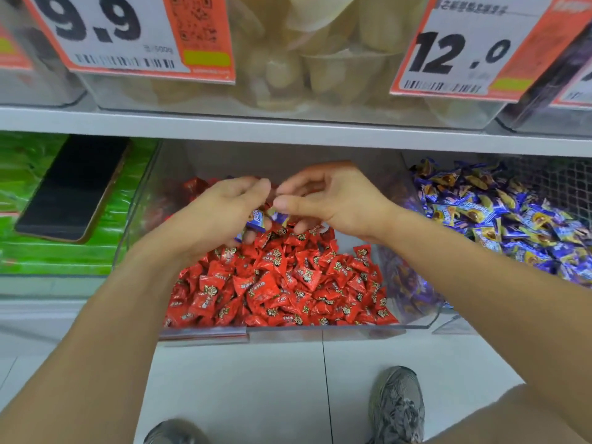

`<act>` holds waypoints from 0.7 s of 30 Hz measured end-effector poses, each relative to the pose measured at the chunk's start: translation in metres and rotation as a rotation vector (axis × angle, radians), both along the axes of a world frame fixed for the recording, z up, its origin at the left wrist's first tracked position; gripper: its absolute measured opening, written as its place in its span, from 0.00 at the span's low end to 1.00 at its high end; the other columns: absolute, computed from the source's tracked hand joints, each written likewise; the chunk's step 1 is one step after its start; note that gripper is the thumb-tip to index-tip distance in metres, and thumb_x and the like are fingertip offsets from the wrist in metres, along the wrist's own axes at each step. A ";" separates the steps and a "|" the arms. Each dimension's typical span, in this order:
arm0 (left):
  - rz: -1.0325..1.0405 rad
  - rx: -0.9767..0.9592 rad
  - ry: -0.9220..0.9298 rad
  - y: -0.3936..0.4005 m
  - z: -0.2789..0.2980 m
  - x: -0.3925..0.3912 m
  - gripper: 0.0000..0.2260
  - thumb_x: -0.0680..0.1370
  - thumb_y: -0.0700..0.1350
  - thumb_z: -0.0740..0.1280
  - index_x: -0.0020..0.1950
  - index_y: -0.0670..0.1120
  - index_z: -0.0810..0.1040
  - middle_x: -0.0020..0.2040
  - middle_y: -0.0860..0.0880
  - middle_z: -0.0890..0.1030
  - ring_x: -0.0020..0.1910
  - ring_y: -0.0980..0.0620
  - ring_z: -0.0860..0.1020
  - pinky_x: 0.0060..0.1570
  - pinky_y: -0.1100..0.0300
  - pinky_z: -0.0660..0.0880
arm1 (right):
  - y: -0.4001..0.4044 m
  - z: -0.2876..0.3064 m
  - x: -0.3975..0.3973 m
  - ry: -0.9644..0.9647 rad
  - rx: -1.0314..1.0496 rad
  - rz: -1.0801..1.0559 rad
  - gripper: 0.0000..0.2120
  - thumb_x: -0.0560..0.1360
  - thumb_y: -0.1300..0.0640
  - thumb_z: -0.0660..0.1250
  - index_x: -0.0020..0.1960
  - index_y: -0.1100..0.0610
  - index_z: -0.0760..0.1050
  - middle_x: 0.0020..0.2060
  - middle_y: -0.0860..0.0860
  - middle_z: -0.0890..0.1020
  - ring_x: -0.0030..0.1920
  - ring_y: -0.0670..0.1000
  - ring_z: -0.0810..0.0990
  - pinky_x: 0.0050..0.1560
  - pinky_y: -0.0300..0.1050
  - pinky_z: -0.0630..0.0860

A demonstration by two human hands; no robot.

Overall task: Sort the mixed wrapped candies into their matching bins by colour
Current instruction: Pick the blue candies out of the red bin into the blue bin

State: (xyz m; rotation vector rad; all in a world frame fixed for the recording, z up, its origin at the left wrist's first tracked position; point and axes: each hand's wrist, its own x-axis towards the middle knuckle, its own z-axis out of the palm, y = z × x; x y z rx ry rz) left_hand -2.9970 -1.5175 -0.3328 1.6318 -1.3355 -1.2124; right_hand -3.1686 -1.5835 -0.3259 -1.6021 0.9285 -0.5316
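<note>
Blue-wrapped candies [256, 219], yellow-printed, sit clutched in the left hand's [221, 213] curled fingers above the red candies [288, 283]; the right hand [330, 200] hovers alongside, loosely curled, empty.

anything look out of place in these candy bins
Yes. Blue-wrapped candies sit in the left hand over the red candy bin, though they match the blue pile in the bin to the right. Also, a dark phone lies on the green packets in the left bin.
</note>
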 end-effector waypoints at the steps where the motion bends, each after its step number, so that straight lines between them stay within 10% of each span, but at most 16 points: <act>1: -0.051 -0.001 0.068 0.002 0.001 0.000 0.17 0.83 0.56 0.56 0.53 0.46 0.78 0.38 0.43 0.80 0.32 0.47 0.72 0.24 0.63 0.64 | 0.005 -0.001 0.007 -0.035 0.007 -0.015 0.03 0.74 0.63 0.73 0.47 0.59 0.81 0.34 0.53 0.84 0.30 0.47 0.82 0.33 0.39 0.81; 7: -0.092 -0.021 -0.087 0.014 0.004 0.007 0.13 0.79 0.52 0.66 0.48 0.42 0.78 0.31 0.48 0.81 0.24 0.54 0.70 0.23 0.65 0.65 | 0.012 -0.003 0.031 -0.030 0.094 -0.147 0.07 0.79 0.58 0.68 0.52 0.61 0.75 0.31 0.56 0.83 0.27 0.52 0.82 0.26 0.42 0.78; 11: 0.080 -0.034 -0.332 0.028 0.001 0.025 0.03 0.80 0.47 0.66 0.47 0.51 0.78 0.31 0.50 0.82 0.22 0.54 0.72 0.25 0.62 0.69 | -0.004 -0.004 0.041 0.369 -0.431 -0.075 0.04 0.80 0.55 0.65 0.51 0.54 0.77 0.44 0.49 0.84 0.44 0.51 0.83 0.45 0.42 0.77; 16: 0.121 -0.082 -0.725 0.061 -0.002 0.030 0.08 0.79 0.52 0.65 0.45 0.49 0.74 0.36 0.50 0.78 0.33 0.54 0.74 0.31 0.58 0.68 | -0.002 -0.021 0.084 0.546 -0.638 0.448 0.29 0.76 0.45 0.68 0.75 0.42 0.64 0.74 0.51 0.66 0.75 0.53 0.62 0.73 0.47 0.63; 21: 0.230 -0.135 -0.684 0.056 -0.011 0.028 0.08 0.81 0.54 0.61 0.51 0.50 0.73 0.40 0.47 0.78 0.41 0.45 0.76 0.36 0.53 0.67 | -0.020 -0.044 0.090 0.736 -0.642 0.570 0.32 0.71 0.33 0.65 0.73 0.39 0.65 0.70 0.53 0.70 0.71 0.57 0.69 0.69 0.55 0.68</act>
